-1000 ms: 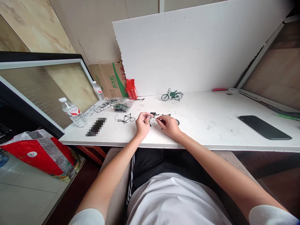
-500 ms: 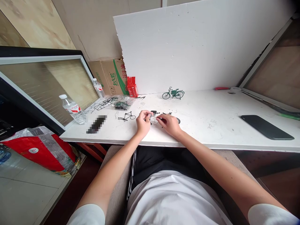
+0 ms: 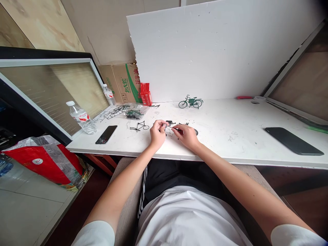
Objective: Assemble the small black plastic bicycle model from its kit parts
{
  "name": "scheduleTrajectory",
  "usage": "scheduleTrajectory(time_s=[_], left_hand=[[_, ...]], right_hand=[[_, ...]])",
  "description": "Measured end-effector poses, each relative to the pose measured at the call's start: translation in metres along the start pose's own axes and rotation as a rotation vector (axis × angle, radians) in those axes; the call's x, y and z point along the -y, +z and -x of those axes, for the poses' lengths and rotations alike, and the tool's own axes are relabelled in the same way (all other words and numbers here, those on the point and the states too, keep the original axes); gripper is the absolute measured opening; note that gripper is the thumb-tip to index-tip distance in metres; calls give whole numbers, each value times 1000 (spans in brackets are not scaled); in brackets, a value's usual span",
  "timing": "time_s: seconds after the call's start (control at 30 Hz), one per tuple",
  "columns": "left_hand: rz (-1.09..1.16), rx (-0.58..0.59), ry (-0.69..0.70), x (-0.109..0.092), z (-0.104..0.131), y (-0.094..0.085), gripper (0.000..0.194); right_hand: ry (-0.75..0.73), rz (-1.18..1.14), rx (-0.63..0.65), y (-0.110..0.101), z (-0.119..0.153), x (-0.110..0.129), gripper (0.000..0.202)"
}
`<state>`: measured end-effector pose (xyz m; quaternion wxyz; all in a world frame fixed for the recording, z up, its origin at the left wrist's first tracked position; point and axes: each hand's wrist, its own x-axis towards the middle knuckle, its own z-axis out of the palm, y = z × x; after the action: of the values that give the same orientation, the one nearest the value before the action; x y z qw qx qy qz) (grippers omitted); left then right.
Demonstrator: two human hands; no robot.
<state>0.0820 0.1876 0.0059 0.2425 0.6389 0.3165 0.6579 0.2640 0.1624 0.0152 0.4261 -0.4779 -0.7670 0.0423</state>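
Near the table's front edge, my left hand (image 3: pixel 158 133) is closed in a pinch on a small dark part (image 3: pixel 165 126), mostly hidden by the fingers. My right hand (image 3: pixel 188 136) grips a thin dark rod-like tool (image 3: pixel 170 127), its tip pointing left at that part. Beyond the fingers lies a small dark green box-like piece (image 3: pixel 169 122). A black spoked wheel (image 3: pixel 196 132) shows partly behind my right hand. To the left rests a black model bicycle frame (image 3: pixel 139 126). A finished-looking green model bicycle (image 3: pixel 191 101) stands upright farther back.
On the white table (image 3: pixel 230 119), black part sprues (image 3: pixel 115 113) and a plastic bag of parts (image 3: pixel 134 112) lie at left, near a red box (image 3: pixel 146 94), water bottle (image 3: pixel 82 118) and phone (image 3: pixel 106 134). A dark slab-like object (image 3: pixel 293 140) is at right. A white board (image 3: pixel 194 51) stands behind.
The view has shifted slightly. Both hands keep nearly the same pose, with the tool still at the small part.
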Motion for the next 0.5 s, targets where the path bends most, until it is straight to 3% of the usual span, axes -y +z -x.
scheduleTrajectory(time_s=[0.5], left_hand=[[31, -11, -6, 4, 2, 1, 5]], right_hand=[[18, 23, 45, -1, 2, 0, 31]])
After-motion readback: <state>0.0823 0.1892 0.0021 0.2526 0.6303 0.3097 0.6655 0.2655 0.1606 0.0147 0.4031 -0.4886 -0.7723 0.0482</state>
